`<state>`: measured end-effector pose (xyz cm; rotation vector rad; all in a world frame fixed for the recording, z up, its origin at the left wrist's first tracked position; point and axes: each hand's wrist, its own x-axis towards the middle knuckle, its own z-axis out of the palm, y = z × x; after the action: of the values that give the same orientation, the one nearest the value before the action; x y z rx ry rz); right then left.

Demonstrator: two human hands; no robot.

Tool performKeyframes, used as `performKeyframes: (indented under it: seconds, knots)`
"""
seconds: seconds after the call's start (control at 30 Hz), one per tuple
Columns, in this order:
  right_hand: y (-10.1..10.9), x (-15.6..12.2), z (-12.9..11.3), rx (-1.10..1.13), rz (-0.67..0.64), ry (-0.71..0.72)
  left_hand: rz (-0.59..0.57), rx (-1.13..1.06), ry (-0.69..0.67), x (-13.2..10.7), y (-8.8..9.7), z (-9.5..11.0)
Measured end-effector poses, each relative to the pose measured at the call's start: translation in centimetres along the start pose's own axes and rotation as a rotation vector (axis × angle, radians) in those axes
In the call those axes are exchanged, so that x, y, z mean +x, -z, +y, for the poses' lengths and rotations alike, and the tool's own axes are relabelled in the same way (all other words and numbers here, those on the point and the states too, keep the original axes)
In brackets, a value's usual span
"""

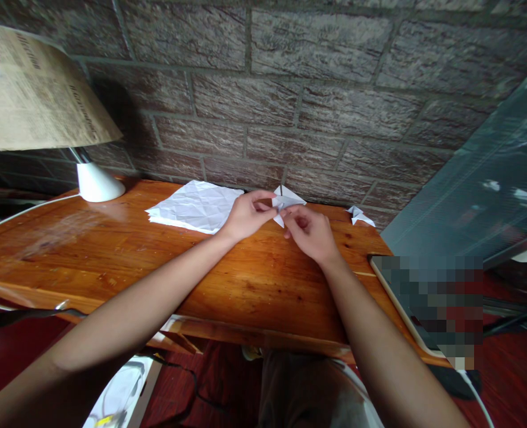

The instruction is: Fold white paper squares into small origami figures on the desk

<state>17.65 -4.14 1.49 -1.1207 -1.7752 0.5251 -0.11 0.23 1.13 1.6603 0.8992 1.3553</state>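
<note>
Between my two hands, at the back of the wooden table, is a piece of folded white paper (pixel 290 195) with pointed corners. My left hand (pixel 251 213) pinches its left side between thumb and fingers. From the right, my right hand (pixel 309 230) grips its lower edge with fingertips together; the fingers partly cover the paper. A stack of creased white paper sheets (pixel 194 205) lies just left of my left hand. Farther right, a small folded paper figure (pixel 360 216) rests near the table's back right corner.
A lamp with a newsprint shade (pixel 44 95) and white base (pixel 96 181) stands on the left of the wooden table (pixel 245 285). A brick wall (pixel 267 113) rises behind. At the right edge lies a tablet-like device (pixel 406 303) with a cable, beside a translucent panel (pixel 477 160).
</note>
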Motion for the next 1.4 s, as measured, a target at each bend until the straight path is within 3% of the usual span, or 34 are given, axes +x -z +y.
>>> performKeyframes:
  seconds: [0.2,0.5,0.77,1.1,1.4]
  knots:
    - [-0.4,0.3,0.6,0.210,-0.005,-0.044,0.037,-0.274,0.017,0.1,-0.1,0.6]
    - [0.0,0.7,-0.1,0.507,0.125,-0.150,0.002,-0.373,0.064,0.0,0.0,1.0]
    - [0.1,0.7,-0.4,0.517,0.123,-0.166,-0.007,-0.392,0.080,-0.2,-0.3,0.8]
    - [0.0,0.4,-0.5,0.469,0.017,-0.077,-0.007,-0.636,0.420,-0.2,-0.2,1.5]
    - [0.0,0.5,-0.4,0.454,0.021,-0.049,-0.008,-0.617,0.425,-0.1,-0.1,1.1]
